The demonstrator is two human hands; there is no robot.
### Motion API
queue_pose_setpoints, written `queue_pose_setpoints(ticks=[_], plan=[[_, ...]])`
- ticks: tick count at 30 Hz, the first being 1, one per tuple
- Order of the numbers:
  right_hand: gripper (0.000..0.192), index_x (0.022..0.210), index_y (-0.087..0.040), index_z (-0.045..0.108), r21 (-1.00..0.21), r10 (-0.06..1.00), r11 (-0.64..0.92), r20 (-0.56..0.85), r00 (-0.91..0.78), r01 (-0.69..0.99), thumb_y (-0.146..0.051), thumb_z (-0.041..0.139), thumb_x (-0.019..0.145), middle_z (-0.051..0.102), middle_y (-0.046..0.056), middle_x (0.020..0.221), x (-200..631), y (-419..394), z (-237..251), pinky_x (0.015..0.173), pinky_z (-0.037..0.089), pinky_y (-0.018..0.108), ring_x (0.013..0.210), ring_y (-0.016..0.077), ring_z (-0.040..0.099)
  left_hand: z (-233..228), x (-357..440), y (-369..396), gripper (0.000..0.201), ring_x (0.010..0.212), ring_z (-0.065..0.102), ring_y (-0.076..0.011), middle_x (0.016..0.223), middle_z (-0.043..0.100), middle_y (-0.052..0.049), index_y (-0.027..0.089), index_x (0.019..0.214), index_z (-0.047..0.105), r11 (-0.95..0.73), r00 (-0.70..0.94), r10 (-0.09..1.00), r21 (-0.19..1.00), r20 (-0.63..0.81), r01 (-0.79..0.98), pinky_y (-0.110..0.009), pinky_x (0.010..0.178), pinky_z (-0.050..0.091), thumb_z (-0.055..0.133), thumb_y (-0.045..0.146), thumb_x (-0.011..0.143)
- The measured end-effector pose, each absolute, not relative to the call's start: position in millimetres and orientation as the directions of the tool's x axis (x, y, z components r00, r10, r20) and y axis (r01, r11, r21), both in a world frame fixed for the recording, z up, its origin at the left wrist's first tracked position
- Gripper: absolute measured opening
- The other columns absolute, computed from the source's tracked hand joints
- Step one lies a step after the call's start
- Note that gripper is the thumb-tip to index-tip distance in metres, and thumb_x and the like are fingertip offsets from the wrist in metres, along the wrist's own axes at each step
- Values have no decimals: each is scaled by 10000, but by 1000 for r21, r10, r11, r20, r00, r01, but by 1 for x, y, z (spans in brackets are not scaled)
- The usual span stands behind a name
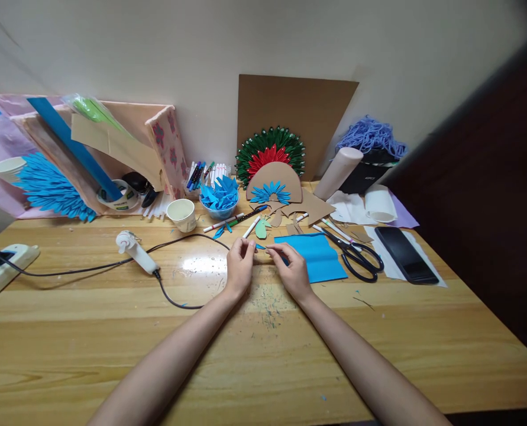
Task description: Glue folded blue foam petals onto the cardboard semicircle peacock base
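My left hand (240,269) pinches a small, pointed piece of blue paper (259,247) between thumb and fingers. At the other end of this piece, the fingertips of my right hand (293,273) are closed on its tip. A folded blue sheet (319,257) lies beside my right hand, partly behind its fingers. Just beyond my hands is a tan half-round cardboard (285,174) with a fan of blue paper petals (271,193) on it. A bowl of blue paper pieces (219,198) stands behind my left hand.
Black-handled scissors (359,260) and a phone (406,254) lie at right. A white glue gun (136,253) trails its cord toward my left hand. A paper cup (181,215), markers and cardboard scraps (310,207) are further back. A green and red petal fan (270,148) leans on brown board.
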State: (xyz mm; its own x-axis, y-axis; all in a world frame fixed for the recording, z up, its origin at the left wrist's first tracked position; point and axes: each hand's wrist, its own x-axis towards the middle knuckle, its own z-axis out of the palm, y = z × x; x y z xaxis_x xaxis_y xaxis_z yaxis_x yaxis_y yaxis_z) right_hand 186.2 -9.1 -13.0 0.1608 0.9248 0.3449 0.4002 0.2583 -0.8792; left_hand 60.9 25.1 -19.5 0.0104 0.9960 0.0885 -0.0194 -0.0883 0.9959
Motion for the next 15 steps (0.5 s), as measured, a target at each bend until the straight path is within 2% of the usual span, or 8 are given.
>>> queue_pose_setpoints(ticks=[4,15], plan=[[212,883,-194,635,-899,946,218,291,146,381,-339,484,851,643,51,840,187,-8,-16,711,475,299,778,183,603,-19,61,25,236,587,467,-109,643,498,19,175,696,486,-112,43,993,994,111,18,-215,580,377,505,383,806],[196,832,-195,628,-900,953,218,280,118,378,-339,496,845,629,40,791,188,-8,-16,704,455,286,758,181,585,-20,61,25,220,590,467,-104,658,497,16,174,703,473,-134,73,989,989,130,60,-213,584,377,476,356,826]])
